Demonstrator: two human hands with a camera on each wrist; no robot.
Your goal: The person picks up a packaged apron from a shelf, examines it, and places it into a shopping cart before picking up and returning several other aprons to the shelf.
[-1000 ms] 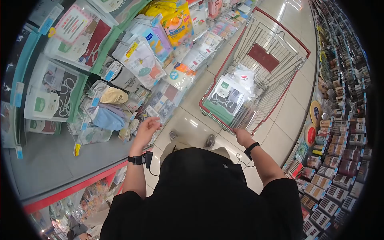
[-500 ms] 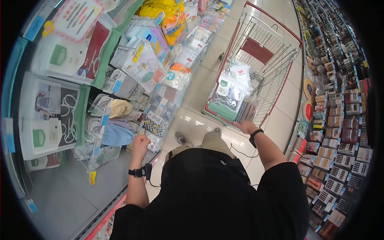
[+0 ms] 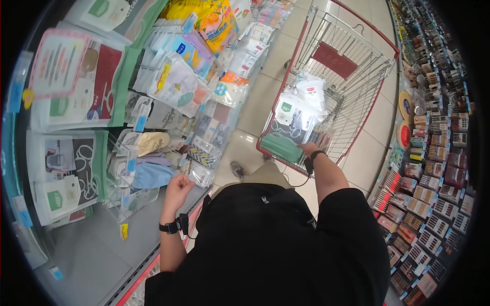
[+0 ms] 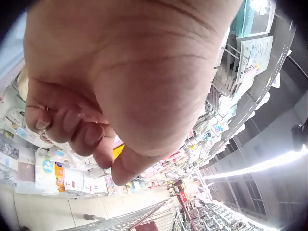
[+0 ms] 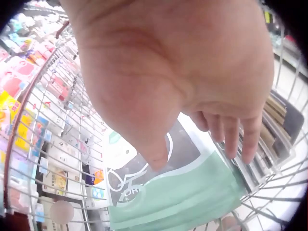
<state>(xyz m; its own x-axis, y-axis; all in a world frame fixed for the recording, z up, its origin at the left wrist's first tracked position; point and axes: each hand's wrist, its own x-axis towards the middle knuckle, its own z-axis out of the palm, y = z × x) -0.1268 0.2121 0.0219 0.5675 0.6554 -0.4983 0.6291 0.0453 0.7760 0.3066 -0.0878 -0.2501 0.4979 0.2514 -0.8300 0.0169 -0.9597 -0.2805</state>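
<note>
In the head view my right hand (image 3: 309, 149) reaches over the near end of a shopping cart (image 3: 332, 10). Below it lies a clear flat package with a green border (image 3: 280, 149), printed with dark panels and white loops. The right wrist view shows my thumb (image 5: 156, 156) over that package's face and my fingers (image 5: 232, 137) extended near its right edge. A white package (image 3: 310, 91) lies farther in. My left hand (image 3: 178, 189) hovers by the shelf edge, fingers loosely curled and holding nothing, close to a light-blue cloth item (image 3: 153, 176).
The left shelf (image 3: 92, 239) carries hanging packages, including large green-bordered ones (image 3: 69, 176) and yellow bags (image 3: 209, 23). Cosmetics-like goods (image 3: 434, 168) fill the right-hand shelves. Tiled floor (image 3: 255, 112) runs between shelf and cart.
My right hand has moved from the cart's near rim to over the green-bordered package. The left hand, fisted half a second ago, has loosened. The shelf view has shifted slightly.
</note>
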